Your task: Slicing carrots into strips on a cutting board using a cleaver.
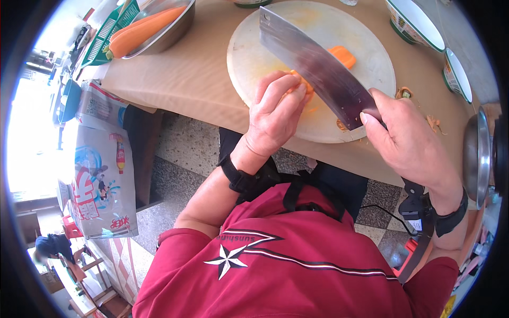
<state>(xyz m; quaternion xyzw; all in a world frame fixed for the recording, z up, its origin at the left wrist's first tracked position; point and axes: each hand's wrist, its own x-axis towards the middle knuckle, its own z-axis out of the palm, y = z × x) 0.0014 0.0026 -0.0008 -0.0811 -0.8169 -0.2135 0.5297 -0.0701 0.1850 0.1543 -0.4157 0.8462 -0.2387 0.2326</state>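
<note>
My right hand (pixel 409 133) grips the handle of a broad cleaver (pixel 318 69), whose steel blade reaches up and left across a round white cutting board (pixel 254 43). My left hand (pixel 278 109) has its fingers curled on a piece of carrot (pixel 305 84) at the blade's edge. Part of that piece is hidden by my fingers and the blade. Another cut carrot piece (pixel 342 56) lies on the board beyond the blade, partly covered by it. A small brownish carrot scrap (pixel 341 125) rests near the board's front edge, below the blade.
At the upper left, whole carrots (pixel 147 30) lie in a metal bowl (pixel 169 41) beside a green plastic basket (pixel 104 41). Two patterned bowls (pixel 415 26) stand at the right. Carrot trimmings (pixel 435 124) lie on the brown-covered table (pixel 183 89). A person (pixel 55 248) is at the far lower left.
</note>
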